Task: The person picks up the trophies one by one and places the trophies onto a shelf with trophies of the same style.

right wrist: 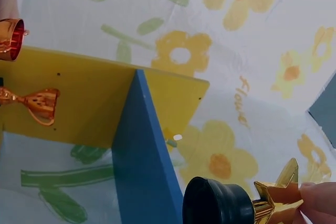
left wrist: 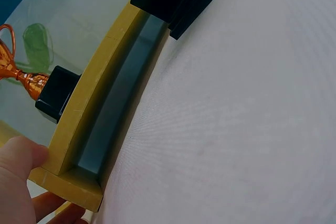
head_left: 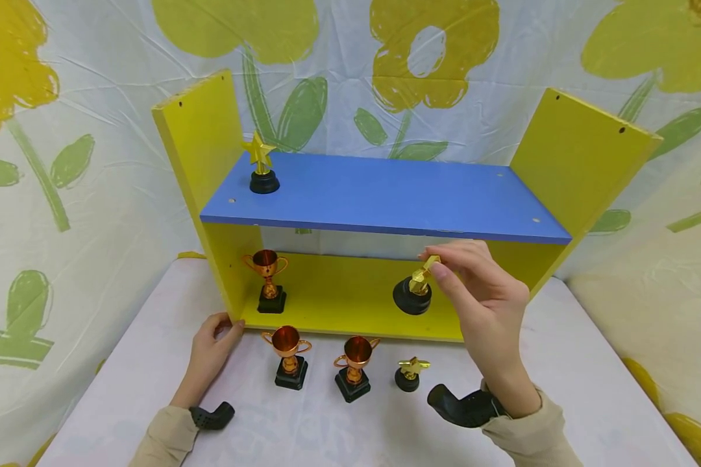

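My right hand (head_left: pixel 486 295) pinches a gold star trophy (head_left: pixel 412 296) by its star, in front of the shelf's lower opening. In the right wrist view, its round black base (right wrist: pixel 215 203) points left. My left hand (head_left: pixel 210 350) grips the lower left corner of the yellow and blue shelf (head_left: pixel 385 194); the left wrist view has the thumb (left wrist: pixel 26 153) against the yellow board. Another star trophy (head_left: pixel 263 170) stands on the blue board's left end. Below it, a bronze cup trophy (head_left: pixel 270 285) is on the yellow bottom board.
In front of the shelf, two bronze cup trophies (head_left: pixel 289 360) and a small gold star trophy (head_left: pixel 409 375) stand on the white table (head_left: pixel 257 434). Yellow side panels (head_left: pixel 584 149) rise at both ends. A flower-print cloth (head_left: pixel 350 84) hangs behind.
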Demonstrator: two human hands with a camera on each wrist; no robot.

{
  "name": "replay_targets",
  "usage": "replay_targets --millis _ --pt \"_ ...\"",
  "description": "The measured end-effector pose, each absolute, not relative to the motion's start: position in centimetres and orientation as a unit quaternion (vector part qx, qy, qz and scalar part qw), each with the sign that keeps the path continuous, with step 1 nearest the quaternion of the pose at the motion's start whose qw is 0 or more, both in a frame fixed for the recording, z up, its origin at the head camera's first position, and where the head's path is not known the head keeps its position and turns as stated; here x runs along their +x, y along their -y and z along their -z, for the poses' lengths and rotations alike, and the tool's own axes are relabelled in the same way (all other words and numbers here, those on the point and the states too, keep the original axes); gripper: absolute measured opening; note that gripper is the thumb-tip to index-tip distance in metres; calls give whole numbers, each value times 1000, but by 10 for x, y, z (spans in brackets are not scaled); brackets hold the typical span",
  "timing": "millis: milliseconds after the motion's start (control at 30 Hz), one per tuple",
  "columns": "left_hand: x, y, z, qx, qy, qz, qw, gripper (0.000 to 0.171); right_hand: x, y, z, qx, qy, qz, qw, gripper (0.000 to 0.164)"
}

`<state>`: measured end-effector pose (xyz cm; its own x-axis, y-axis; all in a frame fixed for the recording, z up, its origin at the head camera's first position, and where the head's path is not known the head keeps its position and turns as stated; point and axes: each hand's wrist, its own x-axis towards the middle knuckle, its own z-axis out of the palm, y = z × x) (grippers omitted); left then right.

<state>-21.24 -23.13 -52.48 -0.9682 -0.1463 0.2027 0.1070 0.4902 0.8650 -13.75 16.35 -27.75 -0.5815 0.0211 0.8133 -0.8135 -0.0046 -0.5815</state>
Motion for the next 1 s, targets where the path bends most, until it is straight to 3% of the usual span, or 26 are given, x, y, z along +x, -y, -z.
replay_targets --millis 1000 --pt "-212 231 524 13 855 504 123 41 -139 -155 259 331 605 -634 350 19"
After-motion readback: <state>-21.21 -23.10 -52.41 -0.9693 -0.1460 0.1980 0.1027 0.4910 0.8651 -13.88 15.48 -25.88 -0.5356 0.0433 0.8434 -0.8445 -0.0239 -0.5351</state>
